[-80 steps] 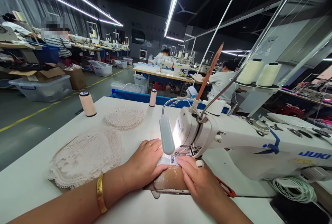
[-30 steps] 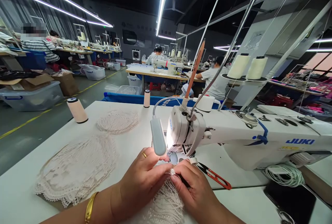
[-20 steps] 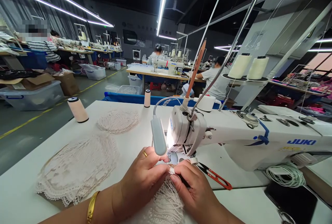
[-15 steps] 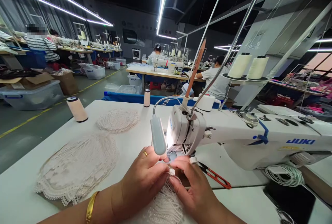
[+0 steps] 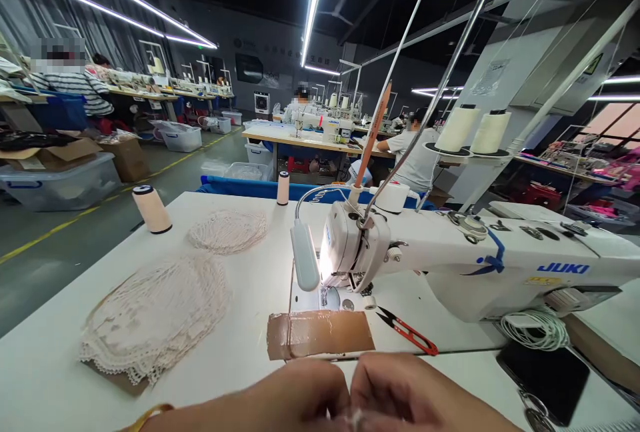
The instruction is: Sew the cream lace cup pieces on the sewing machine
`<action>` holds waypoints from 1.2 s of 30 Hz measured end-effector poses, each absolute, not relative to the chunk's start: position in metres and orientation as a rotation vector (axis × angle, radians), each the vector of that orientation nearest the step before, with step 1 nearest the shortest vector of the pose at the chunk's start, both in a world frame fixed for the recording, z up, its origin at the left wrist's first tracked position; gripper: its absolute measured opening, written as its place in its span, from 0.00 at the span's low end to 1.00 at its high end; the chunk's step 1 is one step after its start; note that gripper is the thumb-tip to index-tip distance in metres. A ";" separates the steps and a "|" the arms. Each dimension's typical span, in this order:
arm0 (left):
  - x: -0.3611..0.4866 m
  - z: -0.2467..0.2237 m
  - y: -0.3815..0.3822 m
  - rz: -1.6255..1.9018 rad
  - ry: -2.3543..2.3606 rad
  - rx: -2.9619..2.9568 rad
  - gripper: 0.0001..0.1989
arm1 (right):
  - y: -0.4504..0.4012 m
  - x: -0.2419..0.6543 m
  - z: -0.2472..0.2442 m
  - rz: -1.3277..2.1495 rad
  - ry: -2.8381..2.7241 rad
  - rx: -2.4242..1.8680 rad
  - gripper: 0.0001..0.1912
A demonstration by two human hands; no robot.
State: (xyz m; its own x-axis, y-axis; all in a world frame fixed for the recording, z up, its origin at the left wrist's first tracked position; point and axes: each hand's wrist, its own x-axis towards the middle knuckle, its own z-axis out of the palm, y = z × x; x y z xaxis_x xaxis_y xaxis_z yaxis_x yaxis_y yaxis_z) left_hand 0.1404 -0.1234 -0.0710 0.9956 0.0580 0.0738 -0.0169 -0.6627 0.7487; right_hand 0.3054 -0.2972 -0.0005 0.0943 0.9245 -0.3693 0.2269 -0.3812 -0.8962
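Observation:
At the bottom edge my left hand (image 5: 300,392) and my right hand (image 5: 400,389) are close together with curled fingers. A small whitish bit of material (image 5: 356,419) shows between them, mostly cut off by the frame. Beyond them a white sewing machine (image 5: 430,239) stands with its lamp (image 5: 304,255) lit. Brown tape (image 5: 323,334) lies in front of the needle area, and red-handled thread snips (image 5: 407,331) rest to its right. To the left lie a large stack of cream lace pieces (image 5: 155,319) and a smaller stack (image 5: 227,231).
Two peach thread cones (image 5: 151,211) stand at the table's far side. At the right are a coiled white cable (image 5: 537,329), a black flat object (image 5: 545,379) and metal scissors handles (image 5: 535,412). A pencil (image 5: 374,135) rises above the machine. People sit at machines farther off.
Both hands have moved back from the needle area toward the bottom edge, taking the lace with them. The brown tape and the machine's plate are now uncovered. The view has shifted slightly.

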 end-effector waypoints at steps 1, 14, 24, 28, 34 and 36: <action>0.144 -0.067 -0.118 0.062 0.084 2.261 0.05 | -0.286 0.308 0.001 1.263 -1.144 -1.761 0.12; 0.173 -0.085 -0.085 0.937 -0.141 2.813 0.14 | -0.212 0.325 -0.044 0.602 -1.353 -2.271 0.11; 0.174 -0.088 -0.083 0.937 -0.082 2.791 0.12 | -0.245 0.318 -0.073 -0.377 -1.906 -1.806 0.10; 0.172 -0.082 -0.082 0.834 -0.050 2.797 0.11 | -0.240 0.324 -0.081 -0.324 -1.917 -1.820 0.14; 0.170 -0.080 -0.080 0.737 -0.073 2.858 0.10 | -0.239 0.335 -0.080 -0.235 -1.896 -1.897 0.18; 0.174 -0.088 -0.080 0.792 -0.060 2.867 0.09 | -0.239 0.337 -0.080 -0.238 -1.872 -1.914 0.19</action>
State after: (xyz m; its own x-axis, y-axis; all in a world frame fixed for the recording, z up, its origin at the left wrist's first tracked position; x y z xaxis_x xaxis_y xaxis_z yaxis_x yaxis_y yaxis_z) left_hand 0.1735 -0.0798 -0.0880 0.8583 0.0053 0.5131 -0.0830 -0.9853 0.1491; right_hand 0.3367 -0.2394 -0.0803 0.0639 0.9031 0.4246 0.9806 0.0221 -0.1947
